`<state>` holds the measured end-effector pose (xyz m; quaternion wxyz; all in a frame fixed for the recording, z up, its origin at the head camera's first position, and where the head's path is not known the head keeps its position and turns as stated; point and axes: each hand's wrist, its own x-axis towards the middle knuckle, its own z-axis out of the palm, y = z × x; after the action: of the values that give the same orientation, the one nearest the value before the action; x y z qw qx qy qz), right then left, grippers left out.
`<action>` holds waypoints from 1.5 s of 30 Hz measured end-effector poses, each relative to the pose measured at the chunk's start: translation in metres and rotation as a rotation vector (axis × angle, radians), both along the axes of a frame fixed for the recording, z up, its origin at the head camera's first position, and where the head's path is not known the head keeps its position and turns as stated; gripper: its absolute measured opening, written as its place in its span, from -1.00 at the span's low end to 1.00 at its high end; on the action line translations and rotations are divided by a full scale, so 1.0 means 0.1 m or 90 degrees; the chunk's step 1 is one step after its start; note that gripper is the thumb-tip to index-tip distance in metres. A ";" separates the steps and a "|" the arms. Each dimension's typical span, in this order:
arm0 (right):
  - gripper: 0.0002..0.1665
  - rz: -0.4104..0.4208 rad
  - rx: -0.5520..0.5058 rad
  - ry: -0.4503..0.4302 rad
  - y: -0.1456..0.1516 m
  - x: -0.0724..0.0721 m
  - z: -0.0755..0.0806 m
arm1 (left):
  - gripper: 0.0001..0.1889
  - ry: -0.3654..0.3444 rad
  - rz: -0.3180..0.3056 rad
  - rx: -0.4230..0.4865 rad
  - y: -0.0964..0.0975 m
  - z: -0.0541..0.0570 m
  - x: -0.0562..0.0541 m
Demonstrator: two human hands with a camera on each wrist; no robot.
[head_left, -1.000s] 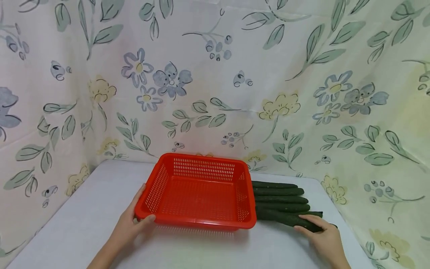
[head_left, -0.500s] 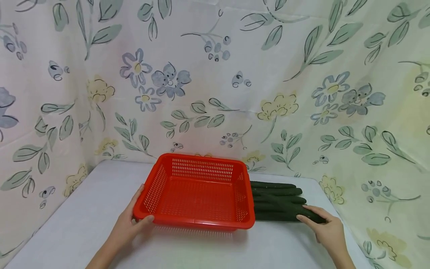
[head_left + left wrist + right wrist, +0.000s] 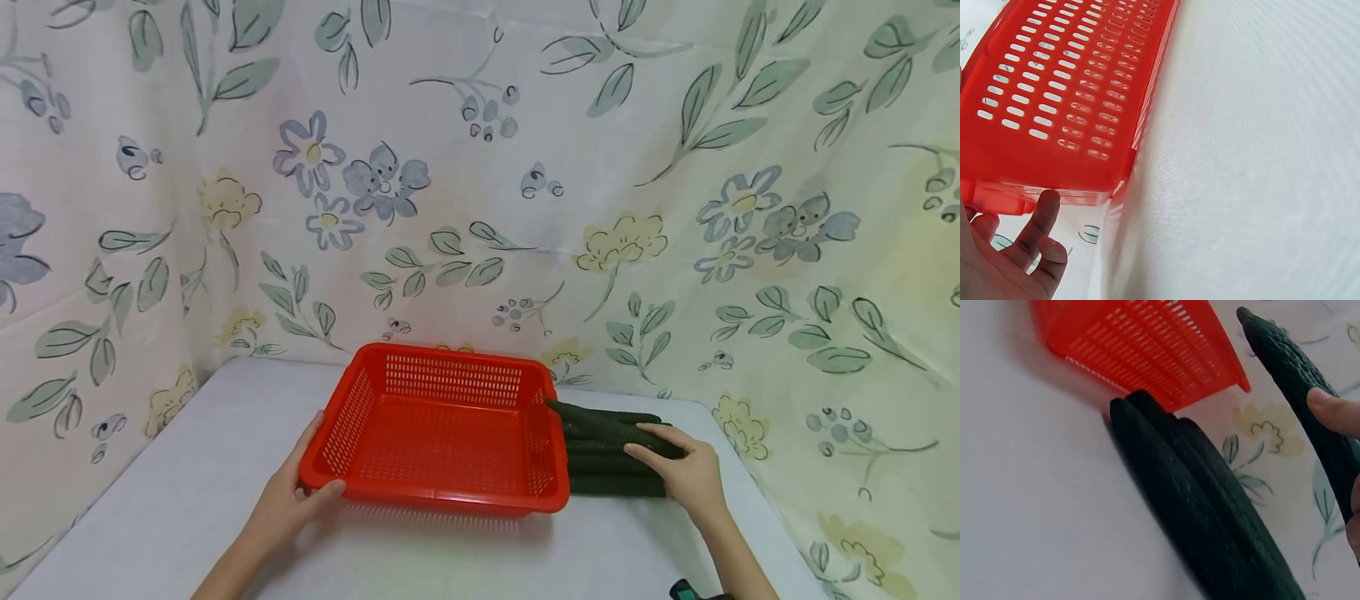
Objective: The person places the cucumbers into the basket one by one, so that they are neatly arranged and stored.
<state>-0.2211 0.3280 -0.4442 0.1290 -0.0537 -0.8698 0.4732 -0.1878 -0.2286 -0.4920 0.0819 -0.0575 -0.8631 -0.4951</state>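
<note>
The right hand (image 3: 686, 468) grips a cucumber (image 3: 600, 425) raised above the other cucumbers (image 3: 611, 484), beside the basket (image 3: 442, 446). The left hand (image 3: 288, 497) grips the basket's left end.

Soft light is washing over the head view, a faint shadow pooling at six o'clock of the red basket (image 3: 442, 442). Left wrist now: the white tabletop (image 3: 1254, 150) is glowing pale at three o'clock, while the right wrist view is running dimmer and greyer!
</note>
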 end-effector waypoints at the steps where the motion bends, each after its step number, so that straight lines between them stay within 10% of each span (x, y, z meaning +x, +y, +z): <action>1: -0.30 0.005 -0.002 0.000 -0.03 -0.04 0.01 | 0.07 0.003 -0.001 0.003 0.00 0.00 0.00; 21: -0.35 0.104 -0.024 0.020 -0.66 -0.69 0.26 | 0.06 0.034 -0.010 0.002 0.00 -0.02 0.00; 45: -0.45 0.180 -0.053 0.014 -1.71 -1.10 0.77 | 0.06 0.004 -0.010 0.015 -0.02 -0.01 0.00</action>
<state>-0.3312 0.1571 -0.3669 0.0686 0.0691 -0.8470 0.5227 -0.1882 -0.2303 -0.4933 0.0817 -0.0648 -0.8566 -0.5053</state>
